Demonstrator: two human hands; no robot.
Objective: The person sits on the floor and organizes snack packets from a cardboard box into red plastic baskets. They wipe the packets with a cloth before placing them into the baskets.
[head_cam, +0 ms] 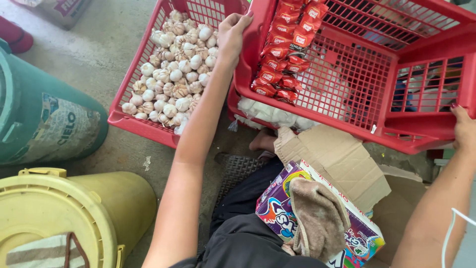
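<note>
My left hand (232, 34) grips the left rim of a red plastic basket (396, 84) that is tilted up, with red foil sachets (283, 49) piled along its left inner side. My right hand (463, 128) holds the basket's right corner. A second red basket (139, 121) full of garlic bulbs (176, 69) sits on the floor just left of my left hand. On my lap lies a colourful cardboard box (277, 208) with a beige cloth (317, 218) draped over it.
A clear bag of white items (270, 113) lies under the tilted basket beside a flattened brown cardboard piece (342, 159). A yellow drum with lid (64, 213) and a green barrel (39, 119) stand at the left on the concrete floor. A white cable (453, 223) hangs at right.
</note>
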